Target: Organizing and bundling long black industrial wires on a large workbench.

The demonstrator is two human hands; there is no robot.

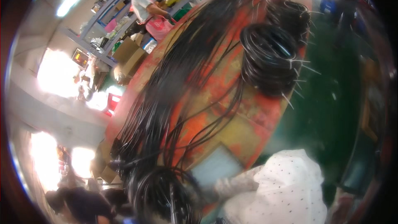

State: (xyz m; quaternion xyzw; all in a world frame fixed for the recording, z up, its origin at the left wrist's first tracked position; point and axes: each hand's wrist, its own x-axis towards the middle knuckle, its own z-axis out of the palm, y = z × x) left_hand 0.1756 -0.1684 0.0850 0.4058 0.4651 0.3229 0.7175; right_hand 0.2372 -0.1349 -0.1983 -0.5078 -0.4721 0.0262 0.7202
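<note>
Cables [166, 95] in a long black bundle are laid lengthwise down a worn red and yellow workbench [257, 116], and their near ends are gathered into a loose coil [159, 197] at the bottom edge of the bench. A gloved hand [230, 184], reaching from a white dotted sleeve [286, 186], is seen just beside that coil, next to a pale flat panel [215, 166]; which hand it is cannot be told, nor whether its fingers are closed on any strand, since the picture is blurred there, and the other hand is not in view. Two finished coils [269, 58], bound with white ties whose tails stick out, are stacked well apart at the far right of the bench. Tangling is judged the main risk: loose strands cross one another above the near coil, so a pull on one could drag its neighbours and spoil the loops. The overhanging coil could also slip off the bench edge if released. Another person [143, 2] works far off by the shelves [103, 16].
</note>
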